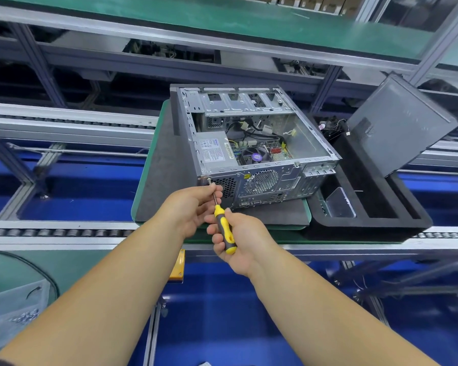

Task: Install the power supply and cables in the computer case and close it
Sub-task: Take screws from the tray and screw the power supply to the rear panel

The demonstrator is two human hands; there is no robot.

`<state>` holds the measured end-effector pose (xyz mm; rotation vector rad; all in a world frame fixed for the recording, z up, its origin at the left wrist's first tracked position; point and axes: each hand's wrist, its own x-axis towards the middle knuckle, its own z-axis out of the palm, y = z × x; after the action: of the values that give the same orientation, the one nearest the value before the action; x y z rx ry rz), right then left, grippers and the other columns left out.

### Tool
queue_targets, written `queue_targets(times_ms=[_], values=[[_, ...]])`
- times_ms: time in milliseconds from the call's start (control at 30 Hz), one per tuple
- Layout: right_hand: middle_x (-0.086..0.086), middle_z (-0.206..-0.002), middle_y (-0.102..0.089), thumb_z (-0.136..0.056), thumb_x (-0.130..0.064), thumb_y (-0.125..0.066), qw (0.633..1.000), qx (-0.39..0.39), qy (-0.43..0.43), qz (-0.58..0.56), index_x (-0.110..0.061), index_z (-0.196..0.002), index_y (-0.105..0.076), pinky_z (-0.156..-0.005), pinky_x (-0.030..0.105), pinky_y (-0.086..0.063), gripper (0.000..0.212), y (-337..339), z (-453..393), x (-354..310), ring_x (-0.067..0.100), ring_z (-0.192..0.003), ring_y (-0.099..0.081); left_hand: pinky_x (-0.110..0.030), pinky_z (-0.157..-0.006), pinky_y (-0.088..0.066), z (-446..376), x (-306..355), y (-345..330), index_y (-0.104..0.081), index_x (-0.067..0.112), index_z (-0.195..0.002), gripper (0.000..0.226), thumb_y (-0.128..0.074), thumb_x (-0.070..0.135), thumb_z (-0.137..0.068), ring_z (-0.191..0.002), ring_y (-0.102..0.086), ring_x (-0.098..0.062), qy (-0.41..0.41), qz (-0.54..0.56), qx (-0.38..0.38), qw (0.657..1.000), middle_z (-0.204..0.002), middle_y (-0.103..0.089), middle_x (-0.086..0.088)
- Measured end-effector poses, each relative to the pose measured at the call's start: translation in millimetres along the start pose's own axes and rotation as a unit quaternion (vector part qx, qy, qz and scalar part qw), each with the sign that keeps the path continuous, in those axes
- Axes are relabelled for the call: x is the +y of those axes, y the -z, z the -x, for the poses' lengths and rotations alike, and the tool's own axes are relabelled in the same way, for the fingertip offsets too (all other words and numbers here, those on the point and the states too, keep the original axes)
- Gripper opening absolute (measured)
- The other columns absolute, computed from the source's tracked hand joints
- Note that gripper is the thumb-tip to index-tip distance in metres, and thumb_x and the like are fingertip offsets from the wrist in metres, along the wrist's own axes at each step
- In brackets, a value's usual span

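A: Start at the grip. The right hand (237,241) is wrapped around the yellow-and-black handle of the screwdriver (224,228), and the left hand (193,207) pinches the bare shaft near the tip to steady it.

B: Where's the tip?

A: At a screw (209,178) on the rear upper-left corner of the computer case (251,143), which lies on its side, open, on a dark mat (159,180) on the counter. The power supply (213,153) already sits inside, against that rear corner.

B: How will it handle?

A: I'd judge the case to be stiff sheet metal, fairly heavy and with sharp edges; take it by the frame rails, not the motherboard side. The screw is small and likely to slip off the tip, so that guiding pinch makes sense. The side panel (399,125), leaning to the right in a black tray (381,220), looks thin and a bit flexible.

B: Anything unclear?

A: Whether the screw has engaged its thread, and which cables (251,128) are plugged in; they're too tangled and small to tell.
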<state>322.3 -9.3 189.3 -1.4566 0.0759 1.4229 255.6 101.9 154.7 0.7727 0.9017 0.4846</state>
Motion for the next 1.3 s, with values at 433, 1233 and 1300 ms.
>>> queue_targets(times_ms=[433, 1233, 1300], values=[[0.002, -0.055, -0.057, -0.103, -0.044, -0.043, 1.0, 0.013, -0.02, 0.005, -0.005, -0.085, -0.072, -0.043, 0.018, -0.038, 0.052, -7.0, 0.1, 3.3, 0.009, -0.045, -0.045, -0.014, -0.043, -0.042, -6.2, -0.1, -3.5, -0.069, 0.011, -0.076, 0.016, -0.075, 0.024, -0.082, -0.046, -0.05, -0.003, 0.006, 0.001, 0.034, 0.999, -0.06, -0.063, 0.004], [0.005, -0.072, -0.051, -0.088, -0.035, -0.072, 1.0, 0.016, -0.018, -0.014, -0.01, -0.094, -0.067, -0.041, 0.018, -0.036, 0.026, -5.7, -3.5, 6.9, 0.011, -0.049, -0.042, -0.018, -0.056, -0.051, -7.3, -2.9, 2.1, -0.069, 0.012, -0.086, 0.013, -0.073, 0.023, -0.084, -0.06, -0.061, -0.008, -0.003, 0.028, 0.028, 0.999, -0.068, -0.066, 0.001], [0.003, -0.067, -0.053, -0.091, -0.036, -0.068, 1.0, 0.008, -0.006, -0.017, -0.009, -0.089, -0.065, -0.041, 0.018, -0.038, 0.027, -5.4, -3.4, 6.4, 0.011, -0.048, -0.044, -0.02, -0.061, -0.054, -6.0, -2.4, 4.1, -0.071, 0.012, -0.085, 0.015, -0.065, 0.024, -0.09, -0.064, -0.067, -0.009, 0.002, 0.033, -0.006, 0.999, -0.071, -0.07, 0.001]])
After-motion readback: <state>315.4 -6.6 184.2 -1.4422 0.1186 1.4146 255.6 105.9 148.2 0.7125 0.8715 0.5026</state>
